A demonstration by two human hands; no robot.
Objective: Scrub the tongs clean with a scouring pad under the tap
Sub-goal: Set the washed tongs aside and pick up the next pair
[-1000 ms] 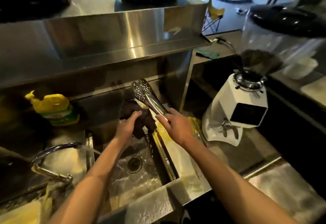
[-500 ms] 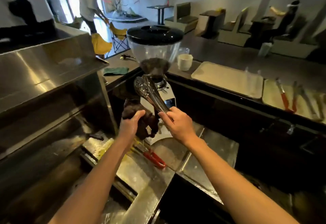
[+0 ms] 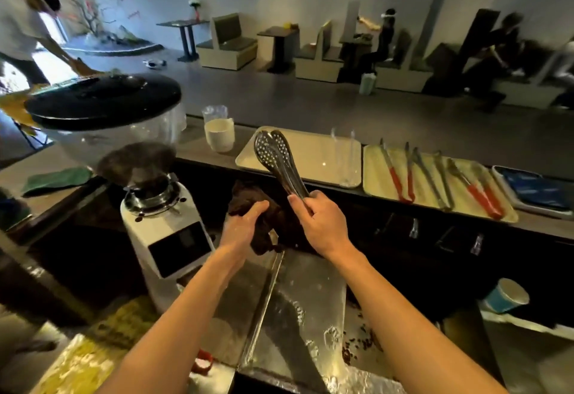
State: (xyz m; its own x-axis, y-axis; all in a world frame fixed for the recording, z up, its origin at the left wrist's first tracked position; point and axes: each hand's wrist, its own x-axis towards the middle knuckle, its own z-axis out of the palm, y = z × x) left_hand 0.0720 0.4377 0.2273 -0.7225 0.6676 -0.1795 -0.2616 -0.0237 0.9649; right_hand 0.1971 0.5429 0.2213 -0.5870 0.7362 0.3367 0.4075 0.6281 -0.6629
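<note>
Right hand (image 3: 323,223) gripped the handle end of the tongs (image 3: 277,162), fingers curled round both arms and squeezing them together. The tongs were held in the air just right of the coffee grinder (image 3: 166,226), perforated heads up and tilted away to the left, level with the grinder's bean hopper. Left hand (image 3: 243,229) clutched the scouring pad (image 3: 270,223), a dark brown crumpled wad, thumb and fingers wrapped over its top. The pad sat between the grinder and the tongs' handle, right beside the handle; could not tell if pad and metal touched. Both hands were close together, right of the grinder's body.

Wet steel counter (image 3: 313,282) lay below the hands, right of the grinder base, with dark coffee beans (image 3: 357,347) scattered on it. Behind and right of the grinder stood a white cup (image 3: 219,136), then a beige tray (image 3: 329,148). Further right a second tray (image 3: 372,173) carried several spare tongs (image 3: 396,181), some red-handled. A blue paper cup (image 3: 506,296) lay tipped, far right of the grinder. A green cloth (image 3: 56,178) lay left of the grinder.
</note>
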